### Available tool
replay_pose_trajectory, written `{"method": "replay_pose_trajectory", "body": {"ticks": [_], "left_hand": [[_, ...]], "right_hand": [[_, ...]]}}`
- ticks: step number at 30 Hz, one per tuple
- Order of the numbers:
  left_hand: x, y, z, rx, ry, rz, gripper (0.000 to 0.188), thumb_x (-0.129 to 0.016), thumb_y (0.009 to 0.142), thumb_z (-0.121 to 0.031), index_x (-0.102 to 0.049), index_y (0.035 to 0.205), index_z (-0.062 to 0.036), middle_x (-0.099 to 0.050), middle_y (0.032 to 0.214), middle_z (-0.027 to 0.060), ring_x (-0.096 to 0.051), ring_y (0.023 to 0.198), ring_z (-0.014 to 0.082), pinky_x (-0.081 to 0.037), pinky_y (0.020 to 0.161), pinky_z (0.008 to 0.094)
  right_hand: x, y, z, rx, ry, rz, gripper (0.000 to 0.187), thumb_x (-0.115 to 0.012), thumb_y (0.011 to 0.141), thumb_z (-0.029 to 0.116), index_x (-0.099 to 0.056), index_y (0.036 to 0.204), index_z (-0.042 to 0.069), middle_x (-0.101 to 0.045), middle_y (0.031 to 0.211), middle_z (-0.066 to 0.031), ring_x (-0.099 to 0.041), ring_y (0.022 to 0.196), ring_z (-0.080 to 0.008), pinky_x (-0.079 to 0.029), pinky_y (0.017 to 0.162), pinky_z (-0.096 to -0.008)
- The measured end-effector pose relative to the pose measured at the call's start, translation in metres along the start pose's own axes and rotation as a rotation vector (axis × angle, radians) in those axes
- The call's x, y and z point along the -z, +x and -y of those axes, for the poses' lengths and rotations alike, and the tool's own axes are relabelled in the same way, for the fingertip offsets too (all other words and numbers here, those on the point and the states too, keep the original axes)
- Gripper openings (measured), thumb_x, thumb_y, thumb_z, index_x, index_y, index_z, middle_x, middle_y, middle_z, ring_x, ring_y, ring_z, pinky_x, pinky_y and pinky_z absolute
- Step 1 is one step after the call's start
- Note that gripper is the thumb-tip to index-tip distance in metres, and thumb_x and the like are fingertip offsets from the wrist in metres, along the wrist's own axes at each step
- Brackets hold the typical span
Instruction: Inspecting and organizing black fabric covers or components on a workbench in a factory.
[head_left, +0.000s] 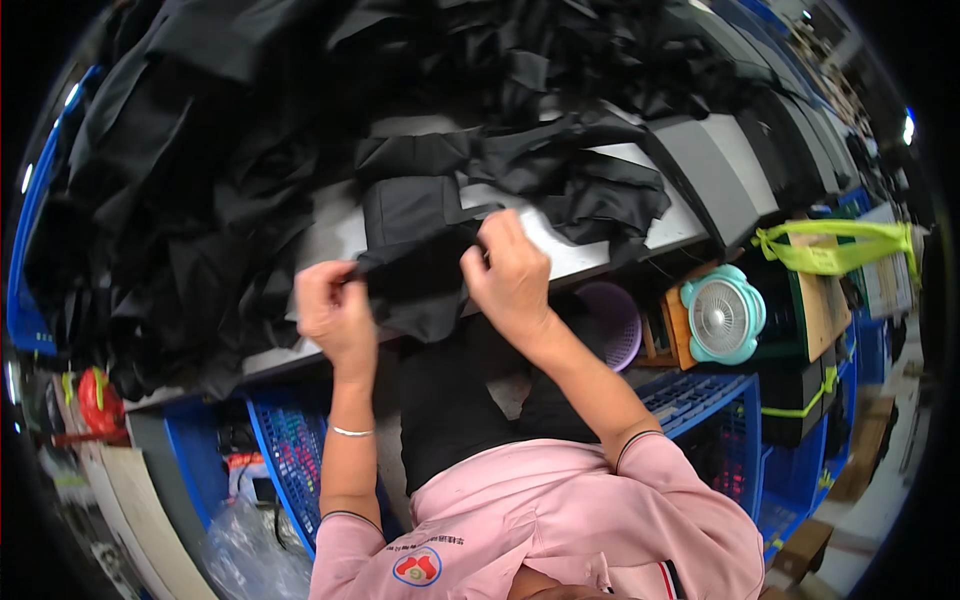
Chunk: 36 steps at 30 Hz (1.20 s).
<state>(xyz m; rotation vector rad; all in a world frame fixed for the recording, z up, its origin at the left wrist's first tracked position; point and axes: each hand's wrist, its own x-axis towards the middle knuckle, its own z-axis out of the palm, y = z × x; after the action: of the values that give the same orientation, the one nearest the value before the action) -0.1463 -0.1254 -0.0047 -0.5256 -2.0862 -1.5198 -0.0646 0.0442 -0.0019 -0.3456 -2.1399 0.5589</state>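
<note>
Over the near edge of the white table (pixel 585 258), a black fabric piece (pixel 425 275) is stretched between my two hands. My left hand (pixel 335 312) pinches its left end, with fingers curled in. The right end is pinched by my right hand (pixel 508 268), thumb against fingertips. The lower part of the fabric hangs past the table edge above my lap. Just beyond it, a flat black panel with a seamed border (pixel 405 208) lies on the table. More black pieces (pixel 612 192) lie folded or crumpled to the right of it.
A large heap of black fabric (pixel 180 190) covers the table's left and far sides. Blue crates (pixel 285 470) stand beside me. On the right are a turquoise fan (pixel 722 314), a purple basket (pixel 622 325) and a yellow-green strap (pixel 840 245). A clear plastic bag (pixel 255 555) lies at lower left.
</note>
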Motion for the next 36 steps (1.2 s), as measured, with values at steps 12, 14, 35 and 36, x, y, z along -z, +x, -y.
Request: {"method": "replay_pose_trajectory", "body": {"ticks": [12, 14, 35, 36], "left_hand": [[0.0, -0.024, -0.003, 0.058, -0.092, 0.1, 0.052, -0.082, 0.079, 0.002, -0.059, 0.125, -0.0028, -0.057, 0.121, 0.0068, -0.055, 0.086, 0.0114, -0.046, 0.067, 0.0227], [0.009, -0.031, -0.007, 0.095, -0.161, 0.109, 0.054, -0.079, 0.082, 0.002, -0.056, 0.131, -0.0022, -0.055, 0.13, 0.0084, -0.056, 0.094, 0.0132, -0.047, 0.068, 0.0232], [-0.022, -0.097, -0.095, 0.556, -0.943, 0.968, 0.066, -0.075, 0.091, -0.029, -0.05, 0.143, 0.0026, -0.053, 0.144, 0.0128, -0.056, 0.126, 0.0211, -0.05, 0.099, 0.0332], [-0.029, -0.098, -0.099, 0.565, -0.979, 0.994, 0.086, -0.078, 0.087, -0.046, -0.043, 0.149, 0.0029, -0.048, 0.152, 0.0167, -0.052, 0.135, 0.0263, -0.048, 0.104, 0.0383]], "right_hand": [[0.17, 0.029, -0.153, -0.212, -0.424, -0.225, 0.02, -0.076, 0.087, 0.015, -0.068, 0.103, 0.005, -0.066, 0.109, -0.0116, -0.065, 0.1, -0.0299, -0.052, 0.085, -0.0401], [0.195, 0.028, -0.207, -0.16, -0.775, -0.235, 0.034, -0.077, 0.086, 0.026, -0.071, 0.114, 0.007, -0.065, 0.116, -0.0117, -0.06, 0.112, -0.0311, -0.047, 0.096, -0.0433], [0.24, 0.008, -0.144, 0.193, -0.893, -0.333, 0.041, -0.062, 0.087, -0.007, -0.065, 0.127, 0.0, -0.071, 0.117, -0.0135, -0.068, 0.097, -0.029, -0.054, 0.086, -0.0391], [0.232, -0.001, -0.118, 0.173, -0.828, -0.283, 0.042, -0.063, 0.086, -0.008, -0.065, 0.127, -0.001, -0.071, 0.12, -0.0161, -0.068, 0.096, -0.0302, -0.054, 0.086, -0.0409]]}}
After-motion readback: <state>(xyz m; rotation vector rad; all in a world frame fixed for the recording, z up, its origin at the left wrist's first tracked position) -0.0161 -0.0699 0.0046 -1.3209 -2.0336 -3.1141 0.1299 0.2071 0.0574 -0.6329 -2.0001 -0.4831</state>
